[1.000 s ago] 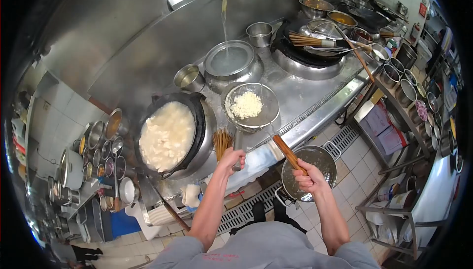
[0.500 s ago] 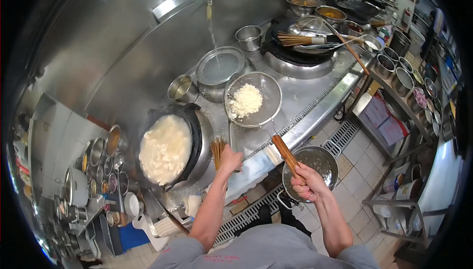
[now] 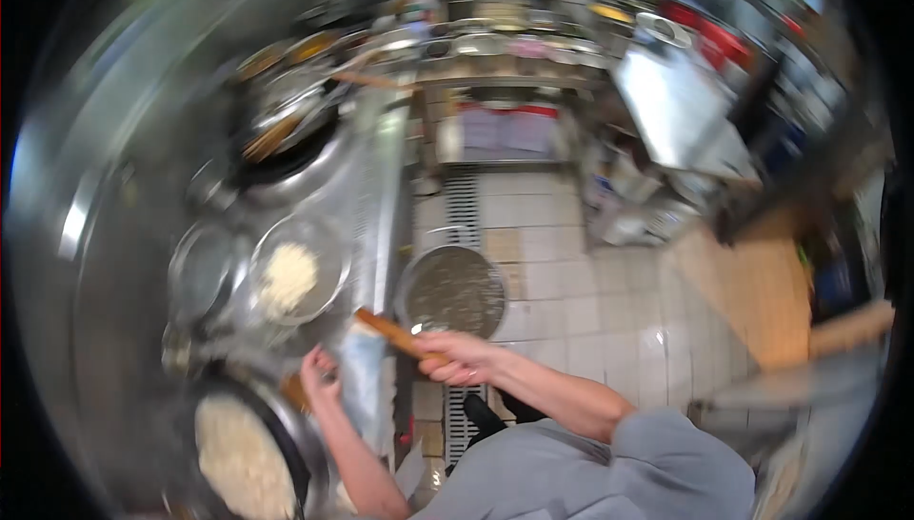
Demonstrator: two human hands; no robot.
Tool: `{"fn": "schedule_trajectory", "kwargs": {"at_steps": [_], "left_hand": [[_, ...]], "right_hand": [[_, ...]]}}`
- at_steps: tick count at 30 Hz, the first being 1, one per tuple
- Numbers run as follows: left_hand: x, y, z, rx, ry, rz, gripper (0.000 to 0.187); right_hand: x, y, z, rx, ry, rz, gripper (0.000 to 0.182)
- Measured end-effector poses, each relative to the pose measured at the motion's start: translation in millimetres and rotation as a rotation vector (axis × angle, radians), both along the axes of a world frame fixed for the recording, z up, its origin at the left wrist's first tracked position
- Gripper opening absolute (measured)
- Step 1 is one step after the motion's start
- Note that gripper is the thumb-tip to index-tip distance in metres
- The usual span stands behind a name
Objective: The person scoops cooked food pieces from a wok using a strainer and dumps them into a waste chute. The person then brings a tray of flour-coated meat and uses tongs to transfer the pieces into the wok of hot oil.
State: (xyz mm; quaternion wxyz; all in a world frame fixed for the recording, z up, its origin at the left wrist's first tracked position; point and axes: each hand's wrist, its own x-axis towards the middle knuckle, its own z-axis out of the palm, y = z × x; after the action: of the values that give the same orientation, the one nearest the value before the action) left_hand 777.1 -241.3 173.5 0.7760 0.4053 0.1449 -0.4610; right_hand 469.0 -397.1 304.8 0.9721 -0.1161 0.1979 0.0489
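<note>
Strainer [image 3: 329, 258] swung left in view (everything turned): wooden handle [image 3: 388, 331] tight in right hand [image 3: 459, 358], slanting to the mesh; left hand [image 3: 320, 377], nearer that mesh, grips a metal rod [image 3: 328, 375].

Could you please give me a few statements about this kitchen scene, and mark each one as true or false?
1. The right grip is around a wooden handle. True.
2. The strainer is empty. False: pale crumbs lie in the strainer.
3. The wok contains pale food. True.
4. The left grip is dipped in the wok. False: the left grip is closed, outside the wok.
5. The person's sleeve is red. False: the sleeve is grey.
</note>
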Motion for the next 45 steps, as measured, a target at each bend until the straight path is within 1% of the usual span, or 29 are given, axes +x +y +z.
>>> {"fn": "schedule_trajectory", "kwargs": {"at_steps": [1,2,3,4,5,6,7,10,11,13,16,17,20,21,22,23,24,26,27,28,29,30,31,33,36,40,41,44,45], "left_hand": [[3,-3,-13,0.028,-0.04,-0.026,0.015],[-17,-9,19,0.221,-0.022,0.026,0.008],[6,-5,-15,0.263,-0.018,0.049,0.015],[5,4,-9,0.408,-0.43,-0.09,0.03],[25,15,-15,0.694,-0.735,-0.11,0.044],[-7,5,11,0.838,-1.041,0.084,0.059],[-26,3,36,0.782,-1.062,0.106,0.07],[-82,-21,76,0.761,-1.39,0.1,0.06],[-98,-32,85,0.719,-1.498,0.098,0.058],[-138,-59,93,0.614,-1.706,0.104,0.054],[-236,-96,127,0.568,-1.962,-0.018,0.051],[-262,-112,123,0.367,-1.959,0.004,0.049],[-364,-149,131,0.156,-1.932,-0.167,0.05],[-402,-156,132,0.099,-1.906,-0.188,0.05],[-435,-166,124,0.064,-1.983,-0.25,0.049],[-491,-178,109,0.017,-2.076,-0.332,0.049],[-518,-185,89,-0.018,-2.146,-0.398,0.048],[-563,-194,56,-0.037,-2.201,-0.741,0.047],[-558,-193,-7,-0.02,-2.199,-0.92,0.047],[-555,-192,-57,0.003,-2.188,-1.1,0.047],[-584,-170,-50,0.197,-2.052,-1.402,0.052],[-595,-162,-70,0.449,-1.879,-1.9,0.044],[-607,-160,-93,0.518,-1.801,-2.132,0.043],[-641,-158,-121,0.532,-1.717,-2.355,0.041],[-708,-193,-146,0.565,-1.654,-2.423,0.037],[-803,-262,-171,0.586,-1.591,-2.461,0.033],[-828,-283,-177,0.583,-1.585,-2.462,0.032],[-916,-364,-187,0.535,-1.568,-2.438,0.028],[-946,-393,-189,0.486,-1.545,-2.406,0.027]], "right_hand": [[-10,4,-1,-0.032,0.033,-0.028,0.011],[-20,8,-4,-0.042,0.035,-0.063,0.013],[-34,11,-6,-0.032,0.033,-0.107,0.013],[-47,21,-6,-0.028,0.026,-0.139,0.014],[-60,27,-7,-0.019,0.029,-0.179,0.014],[-75,31,-10,-0.006,0.027,-0.214,0.014],[-94,34,-16,0.001,-0.009,-0.228,0.013],[-151,42,-13,-0.033,0.011,-0.354,0.013],[-171,46,-8,-0.023,0.024,-0.397,0.012],[-216,52,-15,-0.025,0.071,-0.495,0.011],[-284,60,-18,-0.04,0.096,-0.627,0.01],[-308,61,-19,-0.054,0.104,-0.67,0.009],[-390,56,-22,-0.052,0.105,-0.785,0.008],[-417,54,-25,-0.045,0.102,-0.825,0.007],[-445,50,-31,-0.051,0.107,-0.872,0.007],[-496,47,-40,-0.041,0.101,-0.936,0.007],[-523,43,-45,-0.045,0.113,-0.982,0.007],[-577,35,-41,-0.038,0.148,-1.024,0.008],[-604,30,-40,-0.04,0.166,-1.046,0.009],[-630,26,-36,-0.043,0.17,-1.074,0.01],[-655,24,-31,-0.044,0.174,-1.1,0.011],[-681,21,-28,-0.046,0.181,-1.126,0.012],[-705,17,-29,-0.055,0.172,-1.149,0.012],[-750,5,-32,-0.069,0.152,-1.194,0.012],[-825,-17,-37,-0.033,0.108,-1.258,0.013],[-927,-59,-40,-0.012,0.123,-1.321,0.013],[-956,-71,-44,0.011,0.162,-1.336,0.013],[-1044,-100,-34,0.011,0.17,-1.37,0.011],[-1073,-109,-30,0.022,0.19,-1.383,0.011]]}}
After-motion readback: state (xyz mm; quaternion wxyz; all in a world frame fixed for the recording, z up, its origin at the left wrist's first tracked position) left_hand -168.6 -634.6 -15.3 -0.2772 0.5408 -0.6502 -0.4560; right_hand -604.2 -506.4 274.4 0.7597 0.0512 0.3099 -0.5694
